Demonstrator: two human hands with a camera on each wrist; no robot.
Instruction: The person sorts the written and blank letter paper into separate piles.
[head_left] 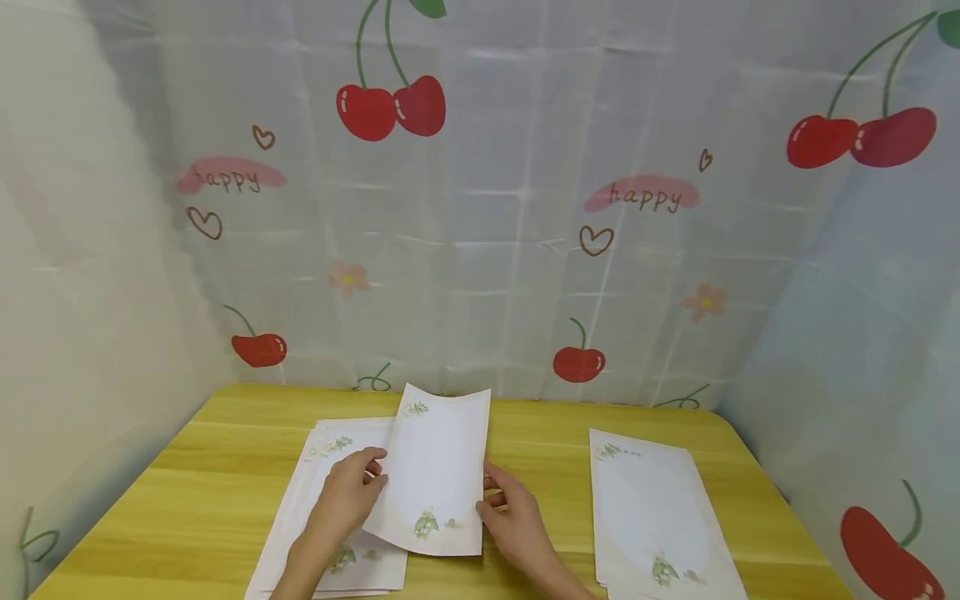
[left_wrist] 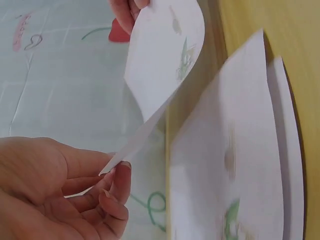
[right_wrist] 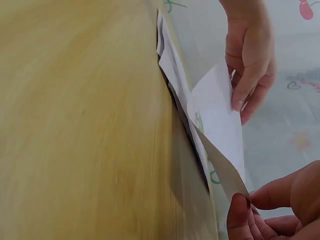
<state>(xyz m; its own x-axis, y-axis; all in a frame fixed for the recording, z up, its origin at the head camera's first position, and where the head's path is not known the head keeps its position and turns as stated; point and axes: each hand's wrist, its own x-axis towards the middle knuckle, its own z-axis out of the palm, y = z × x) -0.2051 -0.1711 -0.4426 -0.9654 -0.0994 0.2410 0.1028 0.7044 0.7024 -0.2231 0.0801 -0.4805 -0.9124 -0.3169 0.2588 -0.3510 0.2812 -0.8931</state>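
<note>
A sheet of white paper (head_left: 438, 471) with green floral prints at top left and bottom is held up between both hands, its middle sagging in a curve. My left hand (head_left: 348, 492) pinches its left edge between thumb and fingers, as the left wrist view shows. On the opposite edge, my right hand (head_left: 516, 518) pinches the sheet too; in the right wrist view the thumb and fingertips meet at the paper's edge. Beneath the left hand lies a stack of similar printed sheets (head_left: 300, 533), partly covered by the forearm and the raised sheet.
A second pile of the same printed paper (head_left: 652, 508) lies on the right side of the yellow wood-grain table (head_left: 547, 433). Behind the table hangs a pale curtain (head_left: 480, 208) with cherries, hearts and the word "happy"; similar fabric hangs at both sides.
</note>
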